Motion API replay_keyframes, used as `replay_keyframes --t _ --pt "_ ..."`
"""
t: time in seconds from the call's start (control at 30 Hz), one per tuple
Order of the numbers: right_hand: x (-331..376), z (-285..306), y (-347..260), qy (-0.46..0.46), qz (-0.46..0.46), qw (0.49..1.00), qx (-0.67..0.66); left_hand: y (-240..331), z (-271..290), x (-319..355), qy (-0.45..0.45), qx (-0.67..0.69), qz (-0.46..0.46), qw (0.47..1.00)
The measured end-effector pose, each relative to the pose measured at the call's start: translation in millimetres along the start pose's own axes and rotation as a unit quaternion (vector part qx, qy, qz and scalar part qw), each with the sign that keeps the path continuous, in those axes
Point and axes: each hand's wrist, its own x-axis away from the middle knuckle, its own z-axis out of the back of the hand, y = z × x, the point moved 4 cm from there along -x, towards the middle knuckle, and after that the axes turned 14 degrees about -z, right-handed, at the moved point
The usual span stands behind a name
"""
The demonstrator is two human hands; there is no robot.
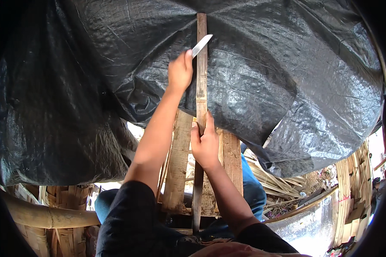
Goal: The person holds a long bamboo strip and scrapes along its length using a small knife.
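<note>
A long split bamboo strip (201, 81) runs away from my body, up the middle of the view, over a black plastic sheet. My left hand (181, 73) is closed round a knife, with its handle hidden in the fist. The bright knife blade (202, 45) slants across the strip near its far end, pointing up and right; whether it touches the strip, I cannot tell. Lower down, my right hand (206, 144) grips the strip, thumb on one side and fingers on the other. The strip's near end comes back toward my lap.
The black plastic sheet (253, 73) hangs in folds across the far side. Below the strip stand rough wooden planks (176, 167). Thin bamboo slivers (272, 177) lie in a heap at right. A thick bamboo pole (51, 216) crosses the lower left, near woven bamboo panels (70, 240).
</note>
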Motion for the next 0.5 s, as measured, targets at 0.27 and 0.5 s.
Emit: replay_keyframes --t 0.27,0.5 --pt "1.0 4.4 2.3 0.017 0.012 1.0 -0.007 12.6 10.6 43.8 -0.024 0.05 -0.004 0.998" --pt "5.5 4.8 -6.8 0.015 0.016 1.0 -0.006 15.9 0.9 -8.3 -0.005 0.033 0.007 0.999"
